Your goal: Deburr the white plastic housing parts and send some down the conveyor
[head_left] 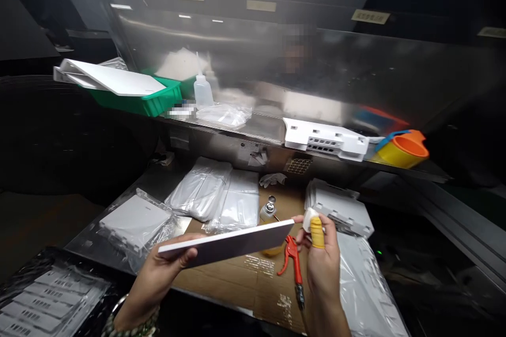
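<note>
My left hand grips one end of a flat white panel, thumb on its near face and fingers beneath. The panel is tilted, so mostly its edge and shaded face show. At the far end my right hand pinches a small wad of white cloth; a fingertip reaches the panel's corner. A yellow cover wraps one finger of that hand. A red air blow gun lies on the cardboard beside the right hand. Behind the panel stands a small pump bottle.
Bagged white parts lie behind the panel, with another bagged panel at left. White parts are stacked at right. On the shelf stand a green bin, a squeeze bottle, a white cover and tape rolls.
</note>
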`<state>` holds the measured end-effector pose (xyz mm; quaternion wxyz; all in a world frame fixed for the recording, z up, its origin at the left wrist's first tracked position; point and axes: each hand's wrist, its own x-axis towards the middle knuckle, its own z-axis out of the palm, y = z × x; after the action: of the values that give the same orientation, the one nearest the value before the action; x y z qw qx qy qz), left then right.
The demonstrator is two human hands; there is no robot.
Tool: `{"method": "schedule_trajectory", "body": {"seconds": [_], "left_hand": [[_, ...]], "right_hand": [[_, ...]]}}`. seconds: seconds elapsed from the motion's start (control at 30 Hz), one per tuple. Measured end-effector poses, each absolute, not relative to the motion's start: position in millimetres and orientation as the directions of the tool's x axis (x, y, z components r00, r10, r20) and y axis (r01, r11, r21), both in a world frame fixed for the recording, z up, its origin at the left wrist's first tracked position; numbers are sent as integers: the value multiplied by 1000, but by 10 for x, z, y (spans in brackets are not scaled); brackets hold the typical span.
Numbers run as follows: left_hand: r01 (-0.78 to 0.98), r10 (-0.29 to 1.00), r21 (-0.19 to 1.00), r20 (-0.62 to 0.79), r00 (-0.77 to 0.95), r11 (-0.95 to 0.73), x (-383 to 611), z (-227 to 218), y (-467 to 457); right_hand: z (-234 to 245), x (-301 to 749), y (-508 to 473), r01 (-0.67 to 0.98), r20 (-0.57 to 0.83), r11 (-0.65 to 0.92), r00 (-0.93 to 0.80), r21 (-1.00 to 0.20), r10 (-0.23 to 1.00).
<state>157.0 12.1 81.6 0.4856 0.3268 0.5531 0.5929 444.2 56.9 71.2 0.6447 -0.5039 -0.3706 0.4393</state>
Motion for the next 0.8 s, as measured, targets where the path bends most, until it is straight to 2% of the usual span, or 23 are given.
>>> {"method": "schedule_trajectory", "body": {"seconds": [0.07, 0.17, 0.23, 0.33, 0.53, 0.6, 0.7, 0.77, 0.8], "left_hand": [[-112, 959, 994, -36, -281, 5, 1615, 835, 107], [-163, 965, 987, -44, -258, 1, 1711, 917, 104], [-233, 967, 973, -67, -245, 8, 1765, 967, 113], [-233, 977, 972, -19, -212, -32, 1786, 1001, 139], [48, 991, 990, 134, 15, -134, 1626, 999, 201], [90, 985, 982, 161, 61, -166, 1578, 992, 207], [137, 983, 973, 183, 18, -184, 1587, 984, 190], [183, 975, 965, 206, -84, -188, 1655, 985, 165], [199, 966, 960, 223, -132, -194, 1703, 987, 151]], "right_hand": [[795, 4457, 554, -362, -115, -41, 184, -931, 976], [874, 4445, 539, -476, -234, -178, 60, -861, 970], [886, 4433, 536, -517, -249, -172, 82, -838, 965], [870, 4433, 537, -541, -254, -160, 103, -825, 962], [818, 4448, 551, -537, -300, -205, 95, -818, 949], [789, 4440, 565, -528, -300, -209, 93, -823, 949], [726, 4442, 588, -423, -187, -103, 160, -900, 969], [687, 4453, 592, -185, 35, 99, 322, -978, 946], [674, 4455, 589, -24, 176, 199, 375, -980, 910]]}}
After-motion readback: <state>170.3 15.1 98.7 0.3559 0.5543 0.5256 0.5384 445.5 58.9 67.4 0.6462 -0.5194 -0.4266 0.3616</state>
